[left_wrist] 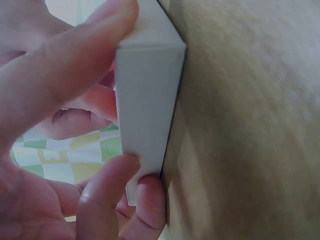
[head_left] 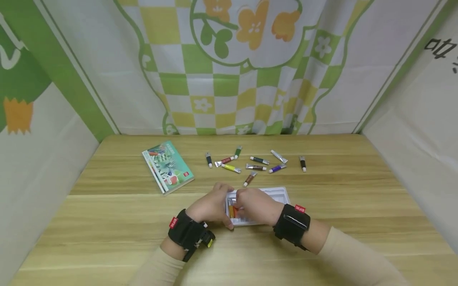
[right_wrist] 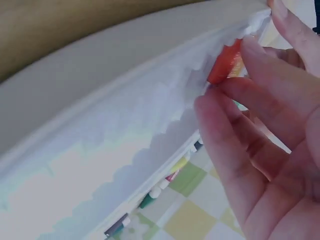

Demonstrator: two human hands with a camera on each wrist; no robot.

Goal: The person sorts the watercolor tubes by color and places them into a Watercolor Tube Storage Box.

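Tabletop [head_left: 107, 222]: pale wood-grain laminate in long planks, smooth and matte, fenced on three sides by cloth printed with green and yellow checks and orange flowers.
Booklet [head_left: 167, 167]: a flat, glossy rectangle with a teal illustrated cover, lying at an angle on the left half of the tabletop, well apart from both hands.
Left hand [head_left: 210, 207]: a black wrist strap sits behind it; the fingers are curled round the left end of the white tray, thumb on one face and fingertips on the other in the left wrist view, so it grips the tray.
White tray [head_left: 277, 194]: thin moulded plastic, rectangular, with a scalloped inner edge that shows in the right wrist view; it sits on the tabletop near the front centre, between the two hands, its right part bare.
Orange tube [head_left: 231, 210]: small and slim, lying in the tray's left end beside a red one.
Right hand [head_left: 255, 205]: also strapped in black, it arches over the tray's left part, fingers bent and closing on the red tube [right_wrist: 223, 62] against the tray's edge.
Loose paint tubes [head_left: 255, 163]: about ten short metal tubes with coloured bands, scattered just behind the tray.
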